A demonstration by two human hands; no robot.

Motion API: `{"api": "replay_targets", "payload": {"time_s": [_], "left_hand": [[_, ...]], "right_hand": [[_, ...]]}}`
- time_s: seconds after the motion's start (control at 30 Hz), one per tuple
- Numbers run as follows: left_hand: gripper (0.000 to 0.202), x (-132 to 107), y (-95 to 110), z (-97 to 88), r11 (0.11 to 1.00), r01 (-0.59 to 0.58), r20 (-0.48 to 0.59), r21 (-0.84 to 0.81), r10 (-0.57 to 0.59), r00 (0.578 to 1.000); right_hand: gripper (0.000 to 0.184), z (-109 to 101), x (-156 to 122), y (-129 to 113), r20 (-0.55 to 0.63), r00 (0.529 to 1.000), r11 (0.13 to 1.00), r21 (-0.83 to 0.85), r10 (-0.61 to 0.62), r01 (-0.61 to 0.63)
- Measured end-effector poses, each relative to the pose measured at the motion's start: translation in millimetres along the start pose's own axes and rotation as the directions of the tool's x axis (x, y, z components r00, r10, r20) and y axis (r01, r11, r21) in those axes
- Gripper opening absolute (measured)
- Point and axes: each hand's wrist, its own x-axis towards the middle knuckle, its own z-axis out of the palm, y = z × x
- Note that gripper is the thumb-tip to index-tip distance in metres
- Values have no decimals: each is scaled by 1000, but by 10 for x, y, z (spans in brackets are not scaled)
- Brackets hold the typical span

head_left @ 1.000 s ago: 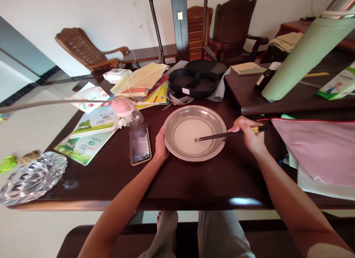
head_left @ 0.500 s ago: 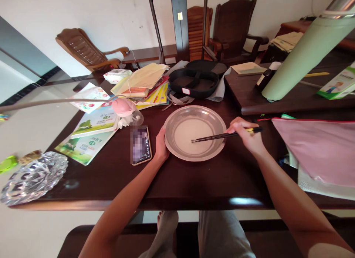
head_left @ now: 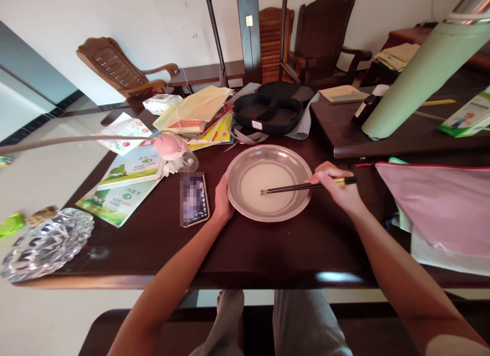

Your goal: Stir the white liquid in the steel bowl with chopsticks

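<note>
Metal dish [head_left: 245, 205] w/ whitish liq. [head_left: 260, 174] on table [head_left: 268, 254], R of phone [head_left: 202, 200]. L hand [head_left: 223, 200] at dish's L rim, same as 1 s ago; fingers part hidden, can't tell how closed. R hand [head_left: 337, 185] pinching blk chopsticks [head_left: 289, 188], tips now further L.

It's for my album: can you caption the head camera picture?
Left hand touching the bowl, right hand holding chopsticks.
</note>
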Motion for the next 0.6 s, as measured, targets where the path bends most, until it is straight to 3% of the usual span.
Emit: {"api": "replay_targets", "payload": {"time_s": [0.1, 0.2, 0.3, 0.37, 0.5, 0.6], "left_hand": [[51, 0, 1, 2, 1000, 18, 4, -10, -18, 1000], [53, 1, -3, 7, 1000, 18, 0, -20, -18, 1000], [52, 6, -16, 0, 1000, 15, -7, -26, -15, 1000], [51, 13, -29, -13, 1000, 17, -4, -24, -17, 1000], [50, 25, -54, -40, 1000, 9, -1, -17, -9, 1000], [50, 27, -60, -42, 1000, 6, 0, -10, -6, 1000]], "right_hand": [[51, 28, 1, 0, 73, 997, 996, -87, -24, 31], [55, -28, 14, 8, -63, 998, 994, -104, 13, -19], [63, -81, 9, 11, -185, 980, 998, -1, 67, -69], [64, -70, -5, 7, -141, 987, 996, 40, 80, -75], [52, 16, -21, 6, 83, 996, 999, -52, 15, -11], [48, 9, -6, 18, 63, 998, 991, -128, -26, 33]]}}
